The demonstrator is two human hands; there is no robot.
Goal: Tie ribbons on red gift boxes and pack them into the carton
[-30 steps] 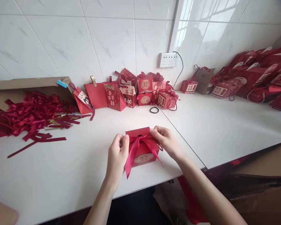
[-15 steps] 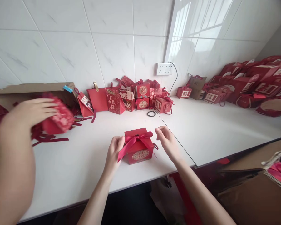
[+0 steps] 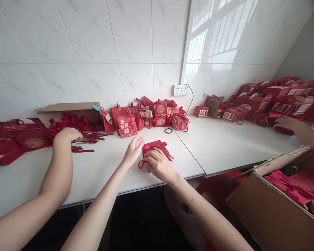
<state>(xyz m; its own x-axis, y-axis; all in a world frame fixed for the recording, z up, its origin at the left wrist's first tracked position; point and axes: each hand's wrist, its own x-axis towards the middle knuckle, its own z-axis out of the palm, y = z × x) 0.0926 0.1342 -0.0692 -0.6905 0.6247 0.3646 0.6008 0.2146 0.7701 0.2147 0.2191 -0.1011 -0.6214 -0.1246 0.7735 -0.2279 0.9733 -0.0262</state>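
A small red gift box (image 3: 159, 143) with a red ribbon bow (image 3: 149, 147) on top sits on the white table (image 3: 99, 174) in front of me. My right hand (image 3: 158, 164) wraps over its front and right side, and a loop of ribbon pokes out under the fingers. On the box's left, my left hand (image 3: 133, 150) has its fingers spread, the fingertips reaching the box's back left corner. The hand holds nothing.
Another person's hand (image 3: 66, 134) rests on a pile of red ribbons (image 3: 73, 122) by a cardboard lid (image 3: 68, 107). Finished red boxes and bags (image 3: 151, 113) line the wall, more (image 3: 277, 101) far right, where a second person's hand (image 3: 286, 122) reaches. Black hair tie (image 3: 168, 130). Cardboard carton (image 3: 272, 205) lower right.
My right hand has closed over the front of the box and my left hand has let go of the ribbon. The other person's left-side hand dropped to the ribbon pile. My view pulled back.
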